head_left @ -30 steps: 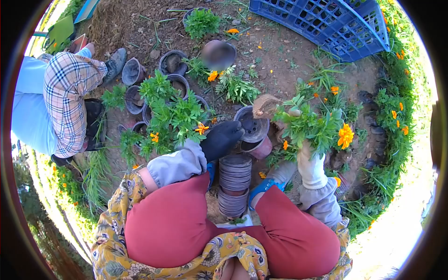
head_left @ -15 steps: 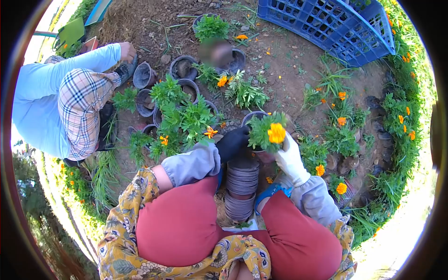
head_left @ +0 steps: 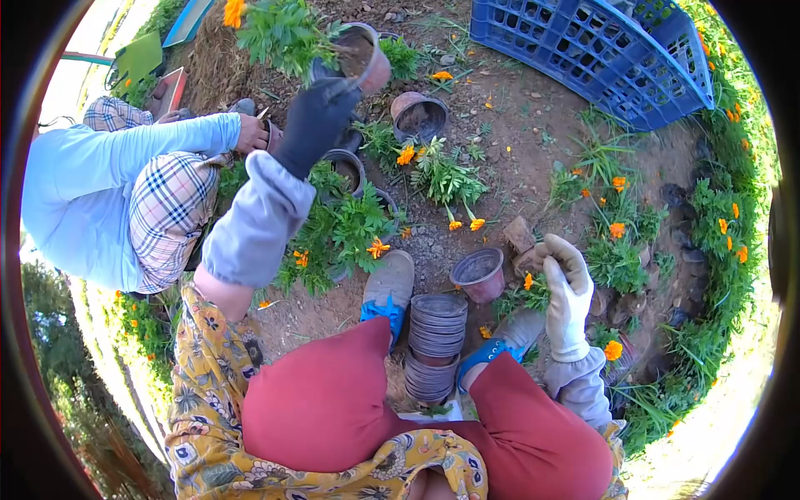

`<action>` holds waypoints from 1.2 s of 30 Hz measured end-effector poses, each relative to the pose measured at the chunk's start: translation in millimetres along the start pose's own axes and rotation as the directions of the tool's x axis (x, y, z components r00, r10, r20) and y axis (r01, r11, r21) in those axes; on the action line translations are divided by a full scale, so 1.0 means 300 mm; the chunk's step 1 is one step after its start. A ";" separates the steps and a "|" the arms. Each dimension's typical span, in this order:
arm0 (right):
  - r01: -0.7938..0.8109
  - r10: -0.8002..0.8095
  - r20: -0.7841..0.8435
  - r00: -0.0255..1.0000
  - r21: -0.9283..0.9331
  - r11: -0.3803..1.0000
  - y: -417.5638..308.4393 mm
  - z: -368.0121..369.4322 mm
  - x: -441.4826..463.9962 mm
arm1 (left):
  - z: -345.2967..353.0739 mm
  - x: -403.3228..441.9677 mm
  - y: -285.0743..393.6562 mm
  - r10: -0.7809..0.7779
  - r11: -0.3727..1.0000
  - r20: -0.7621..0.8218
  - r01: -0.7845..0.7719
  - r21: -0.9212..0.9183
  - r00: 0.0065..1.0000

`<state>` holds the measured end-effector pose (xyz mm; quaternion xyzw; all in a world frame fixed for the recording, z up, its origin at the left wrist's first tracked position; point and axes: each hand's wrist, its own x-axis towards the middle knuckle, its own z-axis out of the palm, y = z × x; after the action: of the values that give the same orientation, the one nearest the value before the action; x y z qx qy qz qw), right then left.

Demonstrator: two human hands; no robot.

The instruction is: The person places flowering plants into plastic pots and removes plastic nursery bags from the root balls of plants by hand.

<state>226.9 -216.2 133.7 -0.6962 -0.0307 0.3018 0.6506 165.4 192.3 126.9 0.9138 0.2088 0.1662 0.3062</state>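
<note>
In the head view, the left hand (head_left: pixel 317 125), in a black glove, is closed around the side of a tilted pot (head_left: pixel 377 72), raised well forward of the knees. A leafy plant (head_left: pixel 287 42) with an orange flower leans out of its mouth, and soil shows inside. The step in hand looks like carrying this potted plant; as a judgement, it calls for a firm grip and a more level pot, so the soil does not spill. The right hand (head_left: pixel 571 307), in a pale glove, is partly open with fingers curled and has hold of nothing visible. It is near a soil clump (head_left: pixel 519 235) on the ground (head_left: pixel 533 179). A small pot (head_left: pixel 486 290) stands between the right hand and a pot stack (head_left: pixel 436 333). Another person's hand (head_left: pixel 252 133) is at a pot on the left, and a blue crate (head_left: pixel 637 122) lies at the upper right.
</note>
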 end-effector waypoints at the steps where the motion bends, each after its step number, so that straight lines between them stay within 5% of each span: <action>1: -0.004 0.004 0.002 1.000 -0.002 1.000 -0.003 -0.003 -0.003 | 0.002 0.049 -0.076 -0.022 0.999 -0.001 0.022 0.046 1.000; 3: 0.014 -0.014 -0.019 1.000 0.005 1.000 0.000 -0.020 -0.003 | 0.019 0.103 -0.227 -0.146 0.985 0.029 0.143 0.101 0.989; 6: 0.040 -0.041 -0.045 0.998 -0.006 0.999 0.003 -0.046 -0.007 | 0.106 0.154 -0.555 0.031 0.998 0.144 -0.023 -0.059 0.989; 9: -0.005 0.005 -0.023 1.000 0.009 1.000 -0.022 -0.069 -0.024 | 0.102 0.181 -0.563 -0.293 0.950 0.320 0.237 0.203 0.901; 10: -0.052 0.052 0.014 0.999 0.009 0.999 -0.044 -0.072 -0.035 | 0.094 0.166 -0.466 -0.069 0.908 0.094 0.024 0.419 0.993; 11: -0.097 0.096 0.053 0.994 0.010 0.995 -0.054 -0.074 -0.045 | 0.075 0.124 -0.309 0.218 0.755 -0.078 -0.118 0.645 0.973; 13: -0.231 0.235 0.216 0.948 -0.045 0.972 -0.063 -0.074 -0.068 | 0.030 0.016 0.075 0.182 0.980 -0.073 -0.175 0.089 0.981; 15: -0.295 0.331 0.358 0.873 -0.152 0.943 -0.010 -0.075 -0.080 | 0.031 -0.151 0.315 -0.040 0.941 0.416 0.174 -0.290 0.909; 17: -0.357 0.432 0.428 0.794 -0.247 0.901 0.066 -0.080 -0.096 | 0.099 -0.288 0.430 0.294 0.928 0.662 -0.038 -0.372 0.689; 19: -0.056 0.286 0.595 0.751 -0.374 0.926 0.136 -0.086 -0.115 | 0.287 -0.476 0.411 0.203 0.931 0.671 0.073 -0.359 0.713; 21: -0.192 0.489 0.590 0.643 -0.495 0.848 0.132 -0.079 -0.149 | 0.422 -0.587 0.386 0.225 0.972 0.582 -0.135 -0.193 0.782; 22: -0.282 0.592 0.556 0.584 -0.545 0.790 0.103 -0.076 -0.156 | 0.488 -0.633 0.345 0.197 0.975 0.609 -0.085 -0.208 0.768; 24: -0.212 0.490 0.512 0.706 -0.508 0.835 0.213 -0.136 -0.185 | 0.579 -0.691 0.275 0.139 0.975 0.659 0.016 -0.223 0.739; 26: -0.207 0.408 0.340 0.847 -0.496 0.843 0.369 -0.209 -0.223 | 0.562 -0.688 0.285 -0.061 0.869 0.752 0.406 -0.283 0.656; 27: -0.320 0.395 0.219 0.892 -0.313 0.894 0.422 -0.247 -0.241 | 0.546 -0.688 0.286 -0.145 0.762 0.803 0.583 -0.282 0.578; 28: -0.392 0.402 0.092 0.911 -0.105 0.914 0.468 -0.286 -0.254 | 0.533 -0.682 0.279 -0.120 0.742 0.789 0.582 -0.332 0.603; 29: -0.420 0.426 -0.034 0.904 0.116 0.900 0.523 -0.325 -0.257 | 0.527 -0.672 0.264 -0.071 0.814 0.750 0.472 -0.337 0.658; 31: -0.209 0.292 -0.072 0.954 0.541 0.815 0.497 -0.289 -0.167 | 0.523 -0.654 0.244 0.051 0.917 0.667 0.229 -0.325 0.744; 32: -0.100 0.133 -0.217 0.967 0.155 0.983 0.450 -0.245 -0.152 | 0.522 -0.655 0.248 0.051 0.919 0.661 0.223 -0.324 0.748; 33: -0.004 -0.075 -0.283 0.956 -0.269 0.963 0.383 -0.202 -0.123 | 0.514 -0.651 0.260 0.052 0.921 0.655 0.216 -0.323 0.754; 35: 0.059 -0.243 -0.302 0.922 -0.510 0.858 0.360 -0.209 -0.061 | 0.512 -0.658 0.267 0.067 0.922 0.621 0.189 -0.337 0.781; 36: 0.116 -0.257 -0.303 0.918 -0.414 0.903 0.341 -0.215 -0.029 | 0.523 -0.670 0.261 0.081 0.920 0.589 0.167 -0.354 0.804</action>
<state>213.8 -292.8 40.6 -0.8470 -0.0410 0.0960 0.5212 82.6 -38.6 21.9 0.8351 0.0867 -0.0964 0.5345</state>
